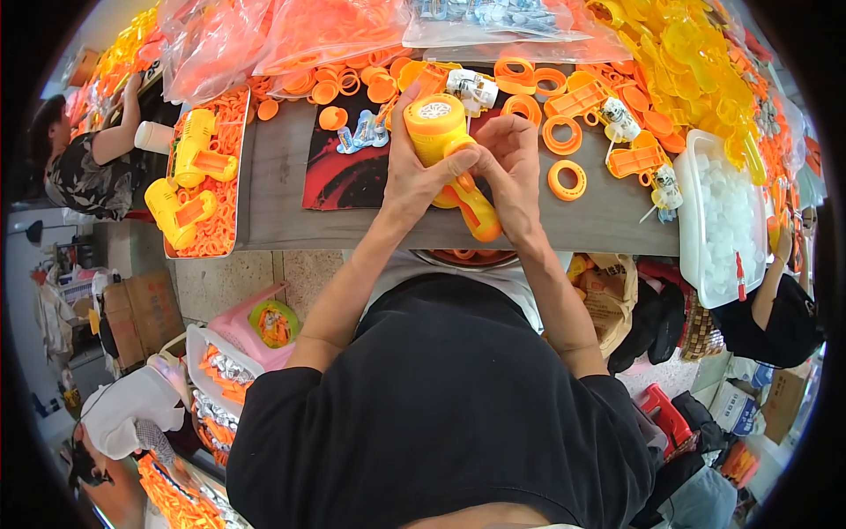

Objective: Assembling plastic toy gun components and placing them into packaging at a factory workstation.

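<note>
Over the middle of the bench I hold a yellow plastic toy shaped like a hair dryer [432, 130], its round grille end tilted up and its handle hanging toward me. My left hand [407, 181] is wrapped round the body from the left. My right hand [511, 167] closes on it from the right, thumb and fingers at the joint of body and handle. Just left of my left hand lie small light-blue parts [366, 132]. Beyond my hands sits a white motor unit [471, 91], and orange rings [566, 180] are at the right.
A tray of small orange parts [225, 212] at the left carries two yellow toys [196, 154]. A white tub of translucent pieces [692, 229] stands at the right. Bags of orange parts [330, 35] and yellow shells [696, 79] line the back. Other people work at both sides.
</note>
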A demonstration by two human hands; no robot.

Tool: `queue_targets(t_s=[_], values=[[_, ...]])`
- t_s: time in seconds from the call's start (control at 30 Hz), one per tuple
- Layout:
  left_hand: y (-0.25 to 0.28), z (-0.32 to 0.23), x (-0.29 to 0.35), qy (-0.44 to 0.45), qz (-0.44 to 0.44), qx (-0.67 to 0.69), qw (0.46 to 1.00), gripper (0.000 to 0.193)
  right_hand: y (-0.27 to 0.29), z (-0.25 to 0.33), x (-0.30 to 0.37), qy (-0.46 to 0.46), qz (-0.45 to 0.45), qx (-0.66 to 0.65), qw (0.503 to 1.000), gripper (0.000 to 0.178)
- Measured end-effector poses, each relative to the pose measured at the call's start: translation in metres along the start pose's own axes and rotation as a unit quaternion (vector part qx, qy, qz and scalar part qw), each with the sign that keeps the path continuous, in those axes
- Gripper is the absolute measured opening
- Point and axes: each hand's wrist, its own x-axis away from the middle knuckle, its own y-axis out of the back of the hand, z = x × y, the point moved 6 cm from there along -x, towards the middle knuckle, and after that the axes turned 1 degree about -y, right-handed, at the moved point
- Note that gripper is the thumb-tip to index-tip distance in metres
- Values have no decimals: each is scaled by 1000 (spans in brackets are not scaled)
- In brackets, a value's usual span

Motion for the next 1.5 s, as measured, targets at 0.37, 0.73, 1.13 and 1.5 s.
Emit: queue_targets(t_s=[0.37, 0.73, 1.13, 1.5], values=[[-5, 3, 0, -88, -70, -65, 992, 69, -22, -19, 15, -97, 39, -99, 990, 44], [-31, -26, -8, -200, 213, -568, 769, 85, 11, -5, 19, -191, 67, -9, 979, 56], [30, -3, 31, -149, 102, -490, 853, 60, -8, 21, 9, 187, 50, 523, 830, 36], [107, -13, -32, -152, -101, -656, 732, 19, -17, 12, 10, 184, 40, 525, 830, 29]])
